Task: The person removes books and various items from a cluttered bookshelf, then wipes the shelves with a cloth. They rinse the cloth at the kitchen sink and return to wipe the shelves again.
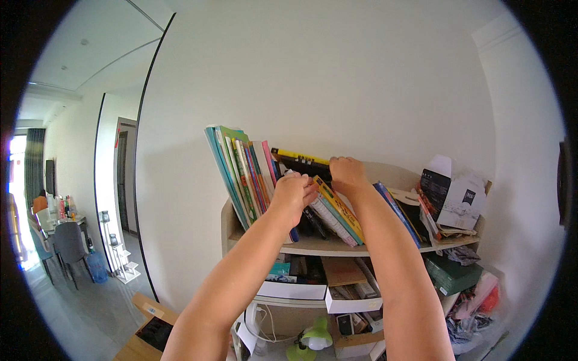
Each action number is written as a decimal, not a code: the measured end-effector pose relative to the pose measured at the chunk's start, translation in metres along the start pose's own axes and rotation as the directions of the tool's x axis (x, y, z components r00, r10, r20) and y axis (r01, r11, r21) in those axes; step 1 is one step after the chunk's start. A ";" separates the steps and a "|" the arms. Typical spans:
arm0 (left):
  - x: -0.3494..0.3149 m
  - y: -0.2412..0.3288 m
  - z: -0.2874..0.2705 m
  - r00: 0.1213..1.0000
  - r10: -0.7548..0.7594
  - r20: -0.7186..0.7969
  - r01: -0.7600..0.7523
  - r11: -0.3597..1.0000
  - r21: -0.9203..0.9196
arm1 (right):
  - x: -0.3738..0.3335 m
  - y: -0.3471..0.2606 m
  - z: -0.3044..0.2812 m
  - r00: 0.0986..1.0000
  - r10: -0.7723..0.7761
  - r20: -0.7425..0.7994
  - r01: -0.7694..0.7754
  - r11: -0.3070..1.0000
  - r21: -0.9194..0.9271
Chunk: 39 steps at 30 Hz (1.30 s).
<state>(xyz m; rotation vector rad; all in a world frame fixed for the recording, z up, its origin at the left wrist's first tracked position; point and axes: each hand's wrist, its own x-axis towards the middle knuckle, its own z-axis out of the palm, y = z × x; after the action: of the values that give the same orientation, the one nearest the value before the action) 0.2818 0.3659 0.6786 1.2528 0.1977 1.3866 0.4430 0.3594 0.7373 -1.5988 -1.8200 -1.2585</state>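
Both arms reach up to the top shelf (325, 245) of a bookcase. My right hand (348, 173) is closed on the right end of a black book with a yellow edge (301, 157), which lies slantwise across the back. Lower and to the left, my left hand (292, 195) has its fingers curled beside the top of a leaning yellow book (340, 207); what is in them, if anything, is hidden. Pale-spined books (331, 216) lean against the yellow one. A row of tall children's-type thin books (244, 174) stands tilted at the left.
Blue-spined books (397, 210) and an opened white-and-black box (460, 201) occupy the shelf's right side. White drawer-like boxes (292, 291), a green lamp (316, 337) and a dark green box (454, 274) are below. A cardboard box (144, 328) is at lower left.
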 end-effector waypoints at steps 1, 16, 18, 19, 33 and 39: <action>-0.002 -0.001 0.011 0.997 -0.033 -0.064 0.028 0.996 -0.087 | -0.003 0.004 -0.001 0.994 0.006 -0.110 -0.004 1.000 0.014; -0.163 -0.013 0.096 0.997 0.065 -0.032 -0.069 0.986 -0.151 | -0.232 -0.039 -0.119 0.819 -0.203 -0.536 0.207 0.977 -0.055; -0.199 -0.041 0.089 0.994 0.103 -0.022 -0.105 0.977 -0.188 | -0.291 -0.045 -0.143 0.907 -0.123 -0.403 0.244 0.933 0.264; -0.221 -0.053 0.090 0.999 0.044 -0.006 -0.044 0.970 -0.238 | -0.320 -0.041 -0.151 0.931 -0.088 -0.353 0.223 0.905 0.362; -0.453 -0.426 0.031 0.581 -0.814 0.025 0.814 0.580 -0.038 | -0.718 0.004 0.029 0.106 0.024 0.994 -0.740 -0.666 0.095; -0.499 -0.453 0.019 0.398 -0.856 -0.330 0.917 0.386 0.106 | -0.775 -0.028 0.069 0.070 -0.048 0.996 -0.859 -0.510 0.036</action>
<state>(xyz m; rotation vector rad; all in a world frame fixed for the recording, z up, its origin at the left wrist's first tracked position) 0.4354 0.0899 0.0828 0.9109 1.1170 0.4916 0.6346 -0.0184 0.0846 -1.4866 -0.6228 1.4303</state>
